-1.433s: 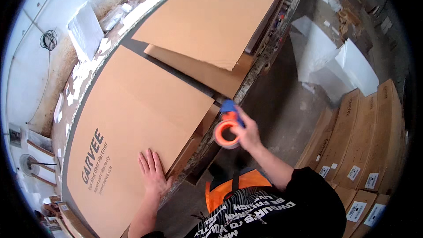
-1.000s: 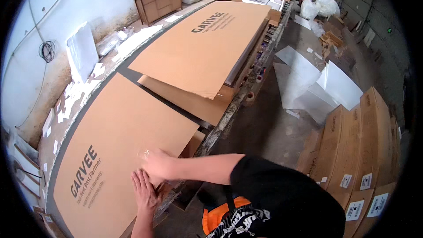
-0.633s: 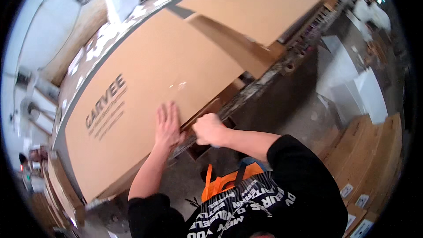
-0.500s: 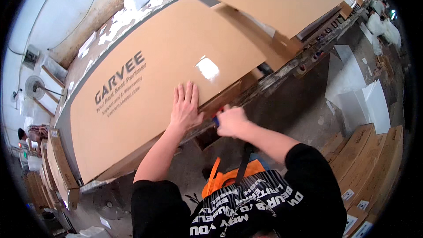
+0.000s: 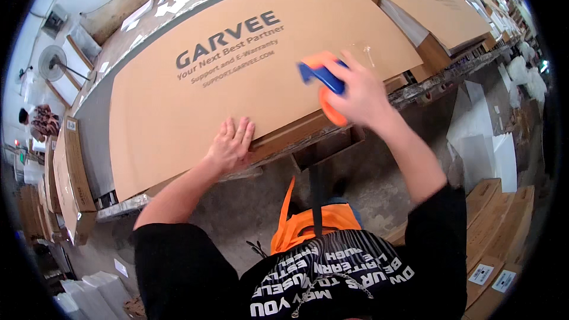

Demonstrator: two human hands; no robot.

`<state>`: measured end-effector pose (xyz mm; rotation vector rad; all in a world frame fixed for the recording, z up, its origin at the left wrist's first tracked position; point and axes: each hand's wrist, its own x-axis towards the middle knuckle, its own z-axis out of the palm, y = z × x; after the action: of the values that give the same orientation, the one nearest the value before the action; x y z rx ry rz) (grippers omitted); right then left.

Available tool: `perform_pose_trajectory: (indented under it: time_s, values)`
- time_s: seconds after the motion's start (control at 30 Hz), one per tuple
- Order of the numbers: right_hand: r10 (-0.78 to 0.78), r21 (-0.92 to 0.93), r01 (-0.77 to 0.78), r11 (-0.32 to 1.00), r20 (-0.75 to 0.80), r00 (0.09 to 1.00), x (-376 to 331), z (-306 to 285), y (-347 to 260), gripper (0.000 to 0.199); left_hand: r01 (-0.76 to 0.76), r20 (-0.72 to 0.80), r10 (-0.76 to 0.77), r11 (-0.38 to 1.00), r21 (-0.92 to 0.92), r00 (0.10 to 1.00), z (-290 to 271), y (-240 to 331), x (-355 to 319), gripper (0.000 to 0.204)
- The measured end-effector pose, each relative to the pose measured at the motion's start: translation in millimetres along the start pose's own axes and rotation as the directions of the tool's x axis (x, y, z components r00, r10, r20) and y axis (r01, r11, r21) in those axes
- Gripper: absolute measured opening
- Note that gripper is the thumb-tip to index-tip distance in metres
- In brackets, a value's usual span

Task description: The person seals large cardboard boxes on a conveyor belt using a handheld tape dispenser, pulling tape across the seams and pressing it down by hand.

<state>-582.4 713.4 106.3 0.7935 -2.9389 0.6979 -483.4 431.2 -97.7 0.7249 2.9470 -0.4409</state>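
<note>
Tape disp. (image 5: 325, 79) now over box (image 5: 267, 92)

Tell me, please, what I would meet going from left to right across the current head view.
Standing fan → left hand, laid flat → blue and orange tape dispenser → right hand, gripping that dispenser → white sheets over on the right.

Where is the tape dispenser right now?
In the head view, just right of centre: the blue-and-orange tape dispenser is in the right hand, over the near carton, right of its lettering.
</note>
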Motion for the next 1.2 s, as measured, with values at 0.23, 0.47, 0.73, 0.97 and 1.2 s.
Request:
perform_pose_trajectory:
  time_s: [0.23,0.47,0.73,0.97,1.2]
  values:
    - [0.203,-0.31,-0.048,0.95,0.491,0.847,73.3,140.5,39.5,0.041,-0.035,-0.52,-0.058,0.985,-0.167,0.852,28.2,3.4,-7.1,0.072]
    - [0.256,-0.499,0.048,0.865,0.523,0.813,-39.2,148.3,-21.1,0.037,0.049,-0.493,-0.156,0.974,-0.223,0.856,33.8,10.6,-16.2,0.071]
    - [-0.14,0.095,0.106,0.99,0.785,0.604,-15.0,175.7,12.3,0.056,0.27,-0.491,-0.433,0.89,-0.368,0.756,-5.3,-38.1,-82.1,0.069]
    - [-0.322,0.87,-0.235,0.434,0.393,0.861,18.0,162.7,-15.2,0.061,0.7,-0.135,-0.748,0.658,-0.277,0.65,79.0,-108.0,-285.7,0.071]
    - [-0.123,0.769,-0.21,0.603,0.35,0.929,91.1,218.6,-6.0,0.061,0.593,-0.349,-0.699,0.715,-0.371,0.624,109.4,-91.5,-273.3,0.072]
